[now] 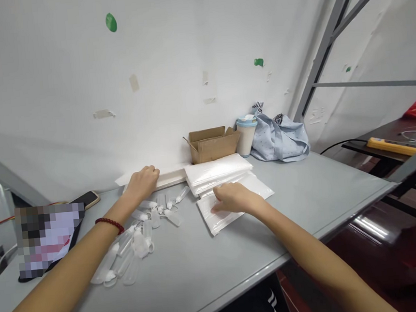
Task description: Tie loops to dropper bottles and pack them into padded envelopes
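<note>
My left hand (142,184) is closed above the near side of a shallow white tray-like box (171,175); what its fingers hold, if anything, is hidden. Fingers curled, my right hand (236,198) grips at the top of a flat white plastic packet (213,218) that lies on the table. Right behind it is a stack of similar white packets (218,170). Between my forearms lie several small clear plastic squeeze bottles (141,243) with white tips and looped caps, loosely scattered.
Against the wall stand an open cardboard box (214,148), a lidded cup (246,140) and a light blue cloth bag (281,137). Left are a phone (90,199) and a blurred-out screen (51,240). A metal frame post (324,51) rises at the right edge of the grey table (204,277).
</note>
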The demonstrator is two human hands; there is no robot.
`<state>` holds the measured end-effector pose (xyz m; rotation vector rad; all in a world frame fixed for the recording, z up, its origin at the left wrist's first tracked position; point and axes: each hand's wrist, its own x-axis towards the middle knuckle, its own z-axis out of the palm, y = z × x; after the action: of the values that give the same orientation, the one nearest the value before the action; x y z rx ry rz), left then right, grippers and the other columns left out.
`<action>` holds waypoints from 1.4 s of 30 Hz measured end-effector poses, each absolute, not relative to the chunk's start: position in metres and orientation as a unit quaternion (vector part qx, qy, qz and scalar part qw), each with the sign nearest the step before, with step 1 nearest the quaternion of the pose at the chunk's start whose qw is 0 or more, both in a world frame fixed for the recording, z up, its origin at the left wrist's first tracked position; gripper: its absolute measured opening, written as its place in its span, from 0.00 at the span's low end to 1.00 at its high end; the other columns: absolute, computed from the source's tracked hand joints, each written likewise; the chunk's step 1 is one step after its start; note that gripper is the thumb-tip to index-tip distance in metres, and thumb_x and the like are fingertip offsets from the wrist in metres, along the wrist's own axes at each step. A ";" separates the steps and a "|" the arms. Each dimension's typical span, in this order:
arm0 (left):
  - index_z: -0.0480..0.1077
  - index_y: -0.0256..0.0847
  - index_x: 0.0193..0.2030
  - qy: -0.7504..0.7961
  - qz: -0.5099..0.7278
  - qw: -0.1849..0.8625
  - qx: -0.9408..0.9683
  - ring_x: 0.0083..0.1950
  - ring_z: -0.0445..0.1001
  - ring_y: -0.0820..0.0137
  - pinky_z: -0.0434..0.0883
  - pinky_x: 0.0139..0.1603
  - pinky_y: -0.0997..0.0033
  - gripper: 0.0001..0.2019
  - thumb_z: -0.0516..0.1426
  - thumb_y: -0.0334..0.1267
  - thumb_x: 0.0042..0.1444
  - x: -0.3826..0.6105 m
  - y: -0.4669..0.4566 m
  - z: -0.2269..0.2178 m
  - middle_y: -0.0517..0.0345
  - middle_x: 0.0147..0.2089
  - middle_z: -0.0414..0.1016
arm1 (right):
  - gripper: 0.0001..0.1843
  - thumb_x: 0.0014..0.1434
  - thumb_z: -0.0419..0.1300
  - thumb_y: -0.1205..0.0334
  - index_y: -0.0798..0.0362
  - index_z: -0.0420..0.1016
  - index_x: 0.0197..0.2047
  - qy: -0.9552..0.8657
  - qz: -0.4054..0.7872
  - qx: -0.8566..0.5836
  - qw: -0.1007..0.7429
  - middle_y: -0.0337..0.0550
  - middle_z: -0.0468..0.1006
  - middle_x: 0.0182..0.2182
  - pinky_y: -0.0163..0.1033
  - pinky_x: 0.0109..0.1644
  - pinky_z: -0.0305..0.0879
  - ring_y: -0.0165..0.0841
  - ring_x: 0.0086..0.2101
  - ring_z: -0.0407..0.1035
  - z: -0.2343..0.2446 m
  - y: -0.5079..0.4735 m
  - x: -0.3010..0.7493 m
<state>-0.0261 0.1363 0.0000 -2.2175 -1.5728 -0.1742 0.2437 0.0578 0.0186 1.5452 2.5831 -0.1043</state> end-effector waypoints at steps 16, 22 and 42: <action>0.73 0.41 0.45 -0.259 -0.282 0.384 -0.840 0.40 0.77 0.64 0.66 0.44 0.62 0.12 0.54 0.27 0.58 -0.007 0.015 -0.022 0.52 0.40 0.80 | 0.44 0.57 0.57 0.45 0.64 0.44 0.66 0.930 0.101 0.270 -0.228 0.68 0.44 0.64 0.58 0.62 0.48 0.52 0.65 0.35 0.005 0.033 0.220; 0.66 0.40 0.58 -0.200 -0.311 0.263 -0.891 0.47 0.76 0.62 0.70 0.48 0.62 0.19 0.52 0.28 0.59 0.001 -0.011 -0.037 0.48 0.48 0.78 | 0.53 0.48 0.62 0.45 0.63 0.40 0.66 0.931 -0.036 0.310 -0.188 0.71 0.46 0.63 0.66 0.58 0.46 0.57 0.62 0.41 -0.004 0.024 0.211; 0.75 0.37 0.41 -0.550 -0.408 -0.529 -0.501 0.33 0.78 0.63 0.74 0.35 0.67 0.18 0.64 0.41 0.42 -0.036 0.015 0.002 0.52 0.35 0.81 | 0.50 0.45 0.64 0.56 0.58 0.43 0.66 0.925 0.082 0.329 -0.171 0.64 0.49 0.60 0.63 0.59 0.42 0.54 0.57 0.46 -0.013 0.038 0.211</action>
<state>-0.0359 0.0155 0.0024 -2.5131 -2.7590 -2.0480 0.2111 0.0380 -0.0127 1.1635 3.2721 0.2888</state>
